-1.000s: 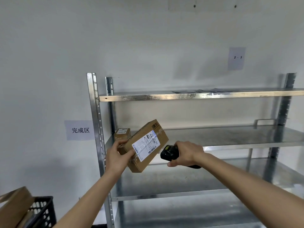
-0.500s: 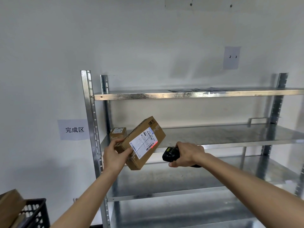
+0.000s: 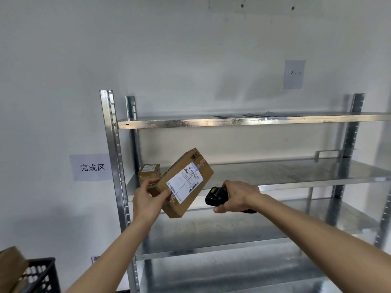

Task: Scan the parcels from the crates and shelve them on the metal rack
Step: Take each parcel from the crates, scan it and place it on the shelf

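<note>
Left hand [image 3: 148,200] raised in front of the metal rack [image 3: 114,157], fingers and thumb curled round the near left end of a brown cardboard parcel [image 3: 179,185]; the parcel is held in the air, tilted, its far end higher and to the right, level with the middle shelf [image 3: 296,174]. White shipping label [image 3: 184,183] on its upper face, barcodes showing. Right hand [image 3: 237,196] just right of the parcel, not touching it, fingers clenched round a black handheld scanner [image 3: 215,196]; scanner head points left toward the parcel's lower right edge, small lit screen facing up. A second, smaller parcel [image 3: 149,172] sits on the middle shelf at its far left corner, just behind the held one, label on top. Top shelf [image 3: 211,122] carries some flat grey sheets [image 3: 249,115] toward the right. Lower shelf [image 3: 211,235] bare metal where visible. Wall sign with Chinese characters [image 3: 92,167] left of the rack; another sheet marked "2 - 3" [image 3: 294,74] on the wall above right. Bottom left corner: a black plastic crate [image 3: 40,275] with a brown carton [image 3: 11,269] sticking out of it, well apart from the hands.
</note>
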